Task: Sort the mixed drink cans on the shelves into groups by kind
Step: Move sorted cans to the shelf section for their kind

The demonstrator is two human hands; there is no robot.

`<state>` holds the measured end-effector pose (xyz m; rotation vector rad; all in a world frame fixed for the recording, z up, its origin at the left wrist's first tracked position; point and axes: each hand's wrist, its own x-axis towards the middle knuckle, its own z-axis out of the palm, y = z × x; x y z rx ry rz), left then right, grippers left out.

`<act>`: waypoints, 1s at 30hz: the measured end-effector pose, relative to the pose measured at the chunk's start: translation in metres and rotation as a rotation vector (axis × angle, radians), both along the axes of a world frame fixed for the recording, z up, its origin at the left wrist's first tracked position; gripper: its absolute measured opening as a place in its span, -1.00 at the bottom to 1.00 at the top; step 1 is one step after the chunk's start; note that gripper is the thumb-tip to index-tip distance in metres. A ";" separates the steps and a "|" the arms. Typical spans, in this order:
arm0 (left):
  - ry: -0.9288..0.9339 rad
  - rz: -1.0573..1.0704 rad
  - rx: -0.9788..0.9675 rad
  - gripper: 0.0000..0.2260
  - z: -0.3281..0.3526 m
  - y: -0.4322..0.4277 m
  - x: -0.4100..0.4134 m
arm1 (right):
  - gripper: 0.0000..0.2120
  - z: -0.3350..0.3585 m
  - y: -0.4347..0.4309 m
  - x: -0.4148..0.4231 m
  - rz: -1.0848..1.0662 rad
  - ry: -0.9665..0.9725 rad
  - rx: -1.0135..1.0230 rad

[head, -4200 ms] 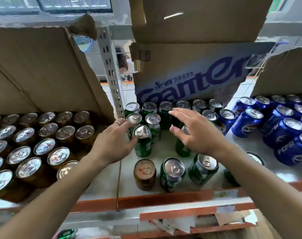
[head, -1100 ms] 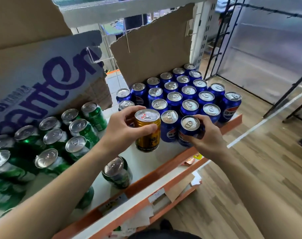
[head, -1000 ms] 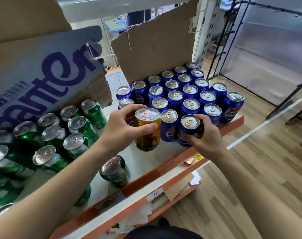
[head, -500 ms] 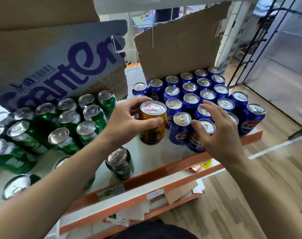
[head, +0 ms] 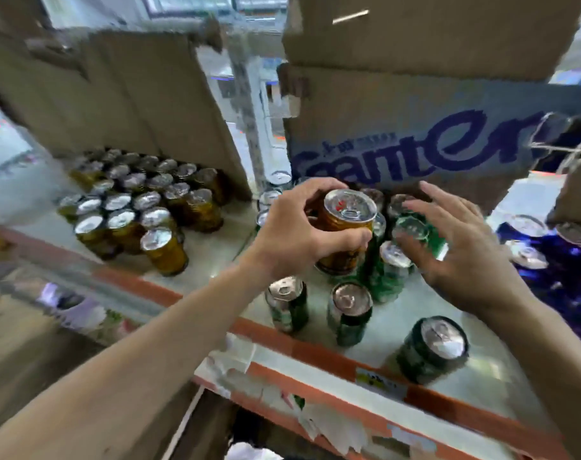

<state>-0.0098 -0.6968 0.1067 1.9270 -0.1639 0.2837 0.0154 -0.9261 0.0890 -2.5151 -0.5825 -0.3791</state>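
My left hand [head: 299, 234] grips an amber-gold can [head: 345, 227] and holds it in the air above the green cans [head: 385, 273] in the middle of the shelf. My right hand [head: 455, 247] hovers just right of it with fingers spread, over green can tops, holding nothing. A group of amber-gold cans [head: 139, 207] stands at the left of the shelf. Blue cans [head: 554, 254] sit at the right edge of the view. The frame is blurred.
Three green cans [head: 350, 313] stand apart near the orange front rail [head: 315, 353]. Cardboard boxes hang over the back: a plain one [head: 116, 94] at left and one with blue lettering [head: 431, 134] at right. A perforated upright post [head: 249, 127] divides the bays.
The view has swung left from the blue cans to the green and amber groups. My left hand carried the amber can leftward; my right hand left the blue cans and opened.
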 end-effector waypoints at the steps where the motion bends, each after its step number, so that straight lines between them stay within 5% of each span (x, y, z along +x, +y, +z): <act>1: -0.007 0.036 0.021 -0.49 0.000 0.021 -0.002 | -0.53 0.003 0.019 0.006 0.034 -0.012 -0.005; 12: 0.099 0.232 0.288 -0.43 -0.025 0.226 0.008 | -0.45 0.003 0.206 0.048 0.248 0.124 -0.068; 30: -0.023 -0.174 0.673 -0.45 -0.077 0.332 0.080 | -0.44 -0.048 0.335 0.078 0.157 0.290 -0.238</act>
